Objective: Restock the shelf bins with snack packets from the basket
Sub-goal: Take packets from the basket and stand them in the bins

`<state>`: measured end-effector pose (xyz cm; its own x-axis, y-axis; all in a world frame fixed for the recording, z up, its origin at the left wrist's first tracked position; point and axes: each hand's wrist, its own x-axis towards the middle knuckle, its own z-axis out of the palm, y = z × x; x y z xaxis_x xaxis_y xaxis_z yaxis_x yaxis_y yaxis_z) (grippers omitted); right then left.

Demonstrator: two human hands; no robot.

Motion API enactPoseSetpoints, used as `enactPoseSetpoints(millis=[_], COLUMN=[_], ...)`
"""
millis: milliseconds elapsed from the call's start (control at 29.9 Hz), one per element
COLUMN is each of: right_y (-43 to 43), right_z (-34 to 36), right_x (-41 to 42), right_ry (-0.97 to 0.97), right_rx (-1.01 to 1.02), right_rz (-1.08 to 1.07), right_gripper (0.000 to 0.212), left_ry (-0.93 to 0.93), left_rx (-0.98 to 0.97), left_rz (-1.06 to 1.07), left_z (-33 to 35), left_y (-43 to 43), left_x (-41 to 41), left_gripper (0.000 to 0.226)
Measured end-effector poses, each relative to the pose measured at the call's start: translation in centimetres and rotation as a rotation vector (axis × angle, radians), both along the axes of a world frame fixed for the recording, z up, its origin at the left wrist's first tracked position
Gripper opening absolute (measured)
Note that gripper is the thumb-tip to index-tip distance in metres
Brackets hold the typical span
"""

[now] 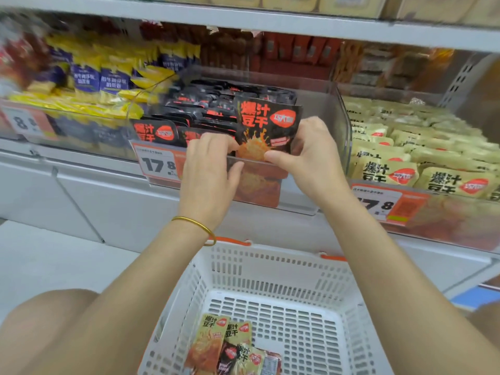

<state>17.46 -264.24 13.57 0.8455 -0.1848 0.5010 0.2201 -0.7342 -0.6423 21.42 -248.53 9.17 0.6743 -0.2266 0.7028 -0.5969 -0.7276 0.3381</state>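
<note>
- Head view, the step in hand: a black snack packet (266,125) is being seated at the front of the clear middle shelf bin (343,125), among the other black packets already stacked there. This looks like the placing stage for this one packet — restocking is well along but not finished.
- Grip: the right hand (311,155) pinches the packet's lower right edge between thumb and fingers; the left hand (211,161) has its fingers curled on the lower left edge, thumb over the bin's front lip.
- Orientation: the packet stands upright, long axis vertical, printed face toward the camera, top tilted slightly right. Its lower part sits behind the bin's front wall.
- Where the rest lies: the white basket (270,269) below the shelf holds a few packets (230,345) in its near corner, some tan, some darker.
- Next move, as I judge it: let the packet settle square in its row, release, then reach down to the basket — the tan ones probably belong in the right-hand bin (422,215) of tan packets.
</note>
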Motion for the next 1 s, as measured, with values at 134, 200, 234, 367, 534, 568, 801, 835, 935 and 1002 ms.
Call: enactPoseSetpoints(millis=[134, 200, 234, 367, 534, 568, 801, 835, 935, 1002], right_y=[-0.2, -0.3, -0.4, -0.6, -0.1, 0.1, 0.8, 0.9, 1.2, 1.3], right_z=[0.6, 0.5, 0.5, 0.5, 1.0, 1.2, 2.0, 1.8, 1.1, 0.7], right_x=[-0.2, 0.0, 0.0, 0.2, 0.1, 0.1, 0.6, 0.6, 0.3, -0.2], right_ry=[-0.066, -0.021, 0.017, 0.181, 0.143, 0.098, 0.236, 0.249, 0.25, 0.19], right_rx=[0.026, -0.073, -0.102, -0.174, -0.196, -0.2, -0.422, -0.444, -0.424, -0.307], right_rz=[-0.03, -0.057, -0.073, -0.13, -0.147, -0.162, -0.199, -0.207, -0.23, -0.246], right_gripper=[0.029, 0.023, 0.021, 0.026, 0.024, 0.02, 0.019, 0.021, 0.02, 0.02], left_ry=[0.004, 0.016, 0.019, 0.02, 0.01, 0.014, 0.03, 0.018, -0.073, -0.128], left_rx=[-0.023, -0.038, -0.047, -0.062, -0.026, -0.029, -0.077, -0.044, 0.109, 0.154], left_rz=[-0.002, -0.002, -0.006, -0.01, -0.009, -0.01, -0.033, -0.026, 0.023, 0.048], left_z=[0.1, 0.2, 0.3, 0.3, 0.2, 0.1, 0.4, 0.5, 0.4, 0.1], left_y=[0.0, 0.1, 0.0, 0.0, 0.0, 0.0, 0.0, -0.1, -0.2, -0.2], left_x=[0.1, 0.1, 0.0, -0.1, -0.1, -0.1, -0.5, -0.4, -0.2, -0.1], left_gripper=[0.024, 0.024, 0.025, 0.03, 0.034, 0.034, 0.044, 0.05, 0.052, 0.046])
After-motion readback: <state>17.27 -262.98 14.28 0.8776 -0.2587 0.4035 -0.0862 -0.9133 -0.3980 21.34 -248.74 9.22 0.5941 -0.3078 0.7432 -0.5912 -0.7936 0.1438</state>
